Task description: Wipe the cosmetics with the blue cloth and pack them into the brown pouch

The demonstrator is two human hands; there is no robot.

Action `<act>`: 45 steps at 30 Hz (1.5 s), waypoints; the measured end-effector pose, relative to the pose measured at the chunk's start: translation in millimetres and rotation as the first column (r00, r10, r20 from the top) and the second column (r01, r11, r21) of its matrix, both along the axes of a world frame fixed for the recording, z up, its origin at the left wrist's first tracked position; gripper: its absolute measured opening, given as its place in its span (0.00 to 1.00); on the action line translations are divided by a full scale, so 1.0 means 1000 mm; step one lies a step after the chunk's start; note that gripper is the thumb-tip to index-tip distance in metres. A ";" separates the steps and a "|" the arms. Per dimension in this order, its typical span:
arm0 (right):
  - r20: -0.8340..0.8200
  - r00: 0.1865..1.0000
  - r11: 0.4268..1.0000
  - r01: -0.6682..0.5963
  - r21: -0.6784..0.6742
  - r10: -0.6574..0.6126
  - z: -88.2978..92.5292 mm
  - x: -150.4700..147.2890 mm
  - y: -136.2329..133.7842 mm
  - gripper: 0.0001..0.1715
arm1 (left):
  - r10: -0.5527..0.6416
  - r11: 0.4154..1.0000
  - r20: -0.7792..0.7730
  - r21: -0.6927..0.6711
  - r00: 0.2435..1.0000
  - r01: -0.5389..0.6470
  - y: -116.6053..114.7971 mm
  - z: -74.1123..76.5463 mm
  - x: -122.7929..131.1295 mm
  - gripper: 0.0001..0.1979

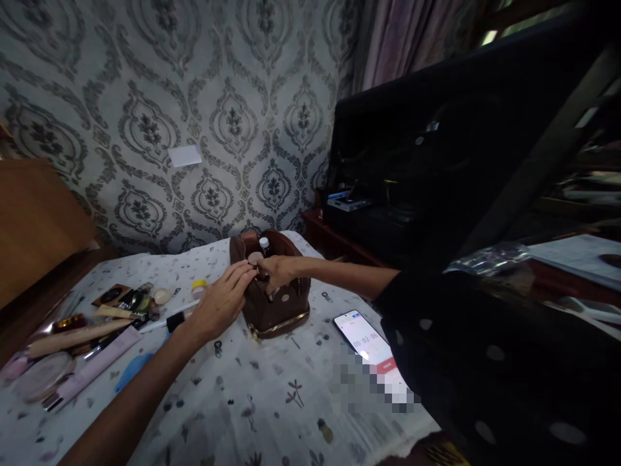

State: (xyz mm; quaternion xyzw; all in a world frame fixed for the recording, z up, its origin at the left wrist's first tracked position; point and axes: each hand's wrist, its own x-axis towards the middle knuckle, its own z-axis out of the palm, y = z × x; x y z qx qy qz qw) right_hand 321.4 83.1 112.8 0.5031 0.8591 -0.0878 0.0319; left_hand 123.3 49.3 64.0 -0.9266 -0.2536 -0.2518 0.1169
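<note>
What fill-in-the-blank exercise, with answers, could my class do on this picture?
1. The open bag is ____ in colour.
2. The bottle poking up from its opening has a ____ cap.
3. In the picture, the lit phone lies to the ____ of the bag.
4. A small container has a ____ lid.

Missing words: brown; white; right; yellow.

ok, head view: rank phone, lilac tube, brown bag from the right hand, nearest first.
1. Brown bag: directly at the right hand.
2. Phone: right of the bag, toward the camera.
3. Lilac tube: far left.
</note>
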 end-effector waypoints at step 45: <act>0.217 0.908 0.865 -0.409 0.290 0.357 0.049 0.049 0.035 0.16 | -0.090 0.839 -0.769 -0.401 0.633 -0.368 0.067 0.058 0.088 0.12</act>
